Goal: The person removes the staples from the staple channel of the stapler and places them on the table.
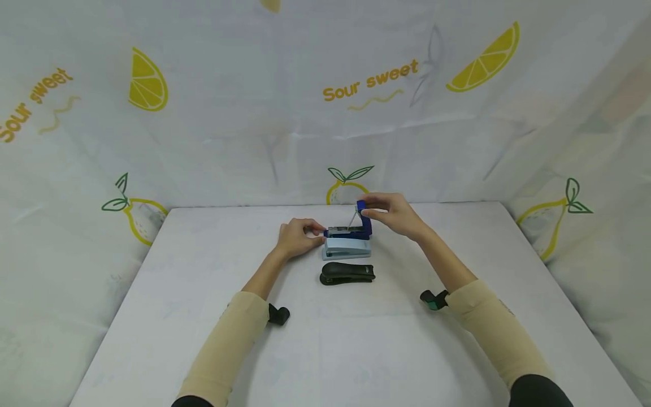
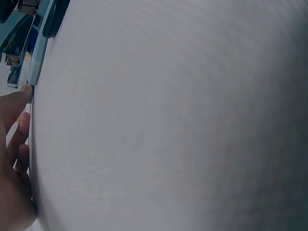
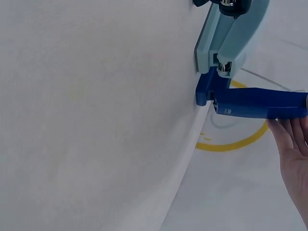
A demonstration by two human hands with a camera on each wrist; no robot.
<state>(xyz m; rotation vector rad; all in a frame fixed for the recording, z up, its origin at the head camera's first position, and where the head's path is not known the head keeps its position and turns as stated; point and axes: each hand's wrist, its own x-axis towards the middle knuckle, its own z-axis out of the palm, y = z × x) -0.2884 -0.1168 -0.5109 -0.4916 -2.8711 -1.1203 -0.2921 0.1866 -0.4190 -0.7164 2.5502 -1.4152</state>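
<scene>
A dark blue stapler (image 1: 348, 233) lies at the back of the row, its top arm swung up at a steep angle and its metal magazine exposed. At the raised end, my right hand (image 1: 394, 213) grips the top arm between thumb and fingers; in the right wrist view the blue arm (image 3: 260, 102) meets the fingertips of that hand (image 3: 293, 156). My left hand (image 1: 299, 237) pinches the low front tip of the base with thumb and fingers. In the left wrist view, the thumb of this hand (image 2: 13, 144) partly hides that tip.
Just in front lies a light blue stapler (image 1: 347, 247), close against the dark blue one. Nearer to me is a black stapler (image 1: 348, 273). All sit on a white-covered table (image 1: 325, 345), with a lemon-printed curtain (image 1: 229, 141) behind its far edge.
</scene>
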